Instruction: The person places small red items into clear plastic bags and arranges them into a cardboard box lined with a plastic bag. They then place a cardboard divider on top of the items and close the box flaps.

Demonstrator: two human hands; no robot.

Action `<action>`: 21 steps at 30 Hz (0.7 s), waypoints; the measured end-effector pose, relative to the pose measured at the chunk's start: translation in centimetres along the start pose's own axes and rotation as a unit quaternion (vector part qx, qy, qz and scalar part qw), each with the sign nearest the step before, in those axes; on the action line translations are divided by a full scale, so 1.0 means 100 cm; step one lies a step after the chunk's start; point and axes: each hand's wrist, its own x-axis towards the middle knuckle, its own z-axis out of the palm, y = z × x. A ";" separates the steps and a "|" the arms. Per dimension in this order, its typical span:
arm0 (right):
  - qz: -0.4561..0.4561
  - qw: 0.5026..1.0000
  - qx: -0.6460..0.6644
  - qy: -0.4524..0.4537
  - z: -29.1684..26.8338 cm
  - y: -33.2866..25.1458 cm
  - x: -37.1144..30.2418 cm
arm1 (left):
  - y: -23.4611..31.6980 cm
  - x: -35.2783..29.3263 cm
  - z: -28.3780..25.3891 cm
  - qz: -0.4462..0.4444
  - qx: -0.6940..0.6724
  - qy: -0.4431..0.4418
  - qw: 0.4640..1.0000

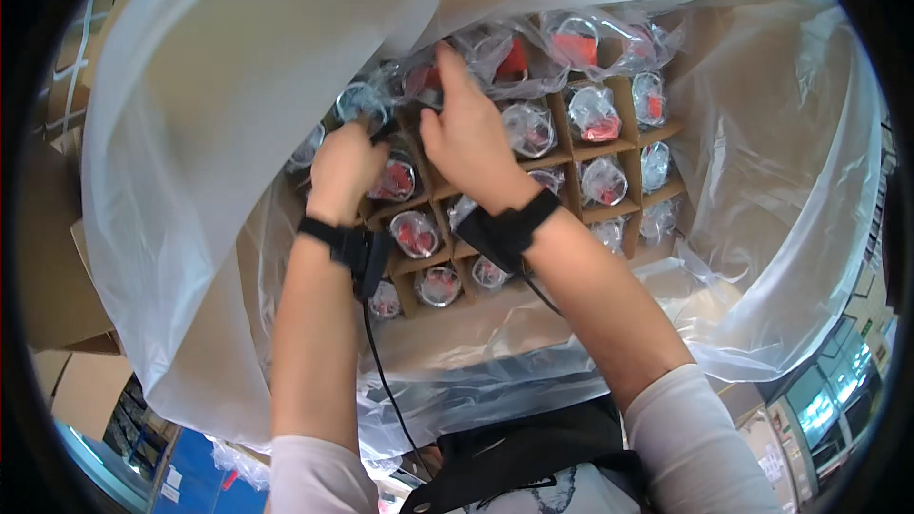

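Observation:
A cardboard divider grid [624, 146] splits a deep box into cells, most holding a round, silvery-rimmed item in clear plastic with a red piece in it. My left hand [347, 168] reaches down at the grid's left side, against a wrapped ring-rimmed item [362, 100]. Its fingertips are hidden and slightly blurred, so its grip cannot be made out. To its right, my right hand [471, 138] is over the back rows, index finger stretched forward and thumb apart. That fingertip meets the loose clear wrap of a bagged item with a red piece [509, 59].
A large translucent plastic liner [181, 190] drapes over the box walls and bulges in from the left and back. Cardboard boxes [62, 257] stand at the left. A blue surface [205, 476] shows at lower left. Black wrist straps with cables are on both my arms.

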 end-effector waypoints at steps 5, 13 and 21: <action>0.090 0.975 -0.121 -0.163 0.009 0.011 0.027 | 0.031 -0.023 0.008 0.143 -0.134 0.183 0.963; 0.015 0.998 0.044 -0.044 -0.051 -0.017 0.006 | 0.091 0.006 0.005 0.046 0.168 -0.047 0.984; 0.106 0.881 -0.184 -0.422 -0.017 0.005 0.058 | 0.056 -0.013 0.016 0.184 0.006 0.050 0.982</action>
